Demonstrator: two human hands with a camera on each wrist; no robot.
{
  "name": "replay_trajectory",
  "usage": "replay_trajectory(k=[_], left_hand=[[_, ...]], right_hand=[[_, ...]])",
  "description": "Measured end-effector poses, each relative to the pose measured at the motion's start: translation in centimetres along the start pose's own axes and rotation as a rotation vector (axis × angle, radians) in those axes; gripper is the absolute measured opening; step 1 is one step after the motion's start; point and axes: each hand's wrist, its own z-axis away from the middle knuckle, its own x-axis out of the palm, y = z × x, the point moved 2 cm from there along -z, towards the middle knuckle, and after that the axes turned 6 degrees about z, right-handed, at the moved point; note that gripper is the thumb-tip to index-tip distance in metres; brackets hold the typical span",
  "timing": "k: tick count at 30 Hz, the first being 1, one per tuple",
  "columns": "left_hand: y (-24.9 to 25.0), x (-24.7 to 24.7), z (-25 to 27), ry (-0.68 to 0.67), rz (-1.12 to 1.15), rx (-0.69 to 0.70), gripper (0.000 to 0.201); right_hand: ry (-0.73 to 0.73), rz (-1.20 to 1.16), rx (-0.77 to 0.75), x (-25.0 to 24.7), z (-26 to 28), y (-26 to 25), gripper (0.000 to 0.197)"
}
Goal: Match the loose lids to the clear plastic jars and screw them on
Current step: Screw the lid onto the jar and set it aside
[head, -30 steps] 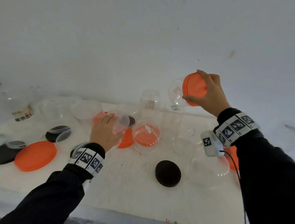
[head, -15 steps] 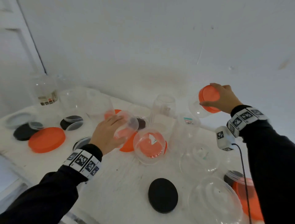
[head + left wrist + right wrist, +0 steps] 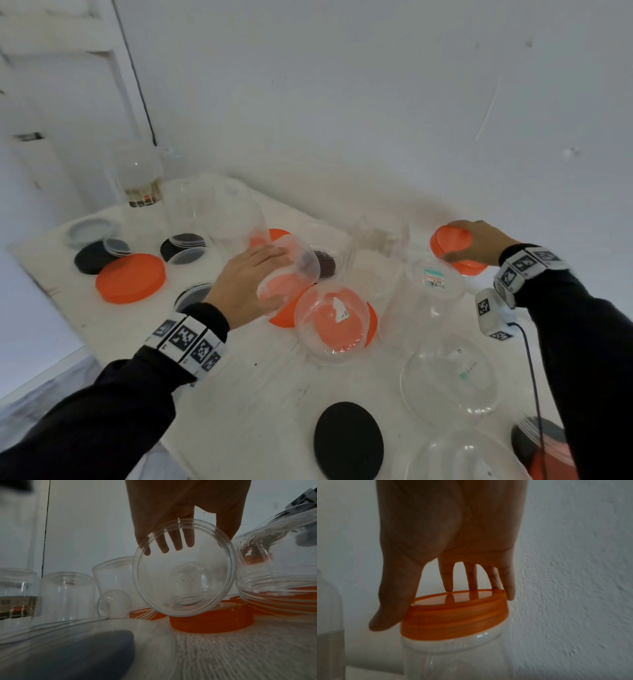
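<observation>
My left hand [image 3: 253,281] grips a small clear jar [image 3: 294,270] and holds it tilted on its side near the middle of the white table [image 3: 246,387]. In the left wrist view that jar [image 3: 183,568] turns its open mouth toward the camera, with my fingers [image 3: 175,540] behind its wall, just above an orange lid [image 3: 211,623]. My right hand [image 3: 479,240] holds an orange lid [image 3: 450,240] at the back right by the wall. The right wrist view shows thumb and fingers [image 3: 448,577] round this lid [image 3: 453,619], which sits on an upright clear jar [image 3: 453,655].
Several clear jars stand mouth-down around my hands, one over an orange lid [image 3: 334,318], one with a label [image 3: 433,291]. A big orange lid [image 3: 130,278] and black lids [image 3: 92,257] lie at the left, another black lid [image 3: 347,440] in front. The wall is close behind.
My right hand has brought the orange-lidded jar down from the air toward the table at the back right. My left hand has tipped its clear jar further onto its side.
</observation>
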Motion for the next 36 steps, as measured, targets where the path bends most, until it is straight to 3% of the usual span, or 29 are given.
replay_trajectory(k=[8, 15, 22, 33, 36], left_hand=[[-0.3, 0.0, 0.0, 0.035, 0.007, 0.010, 0.056], [-0.3, 0.0, 0.0, 0.040, 0.016, 0.011, 0.055], [-0.3, 0.0, 0.0, 0.028, 0.030, -0.006, 0.057], [-0.1, -0.2, -0.1, -0.017, 0.005, -0.009, 0.060], [-0.2, -0.3, -0.1, -0.011, 0.043, -0.017, 0.061]], right_hand=[[-0.063, 0.045, -0.075, 1.8, -1.0, 0.6, 0.078], [-0.103, 0.068, 0.031, 0.9, 0.1, 1.4, 0.076], [0.015, -0.002, 0.009, 1.4, 0.5, 1.3, 0.060], [-0.027, 0.061, -0.025, 1.3, 0.2, 0.9, 0.064], [0.067, 0.004, -0.038, 0.3, 1.1, 0.8, 0.057]])
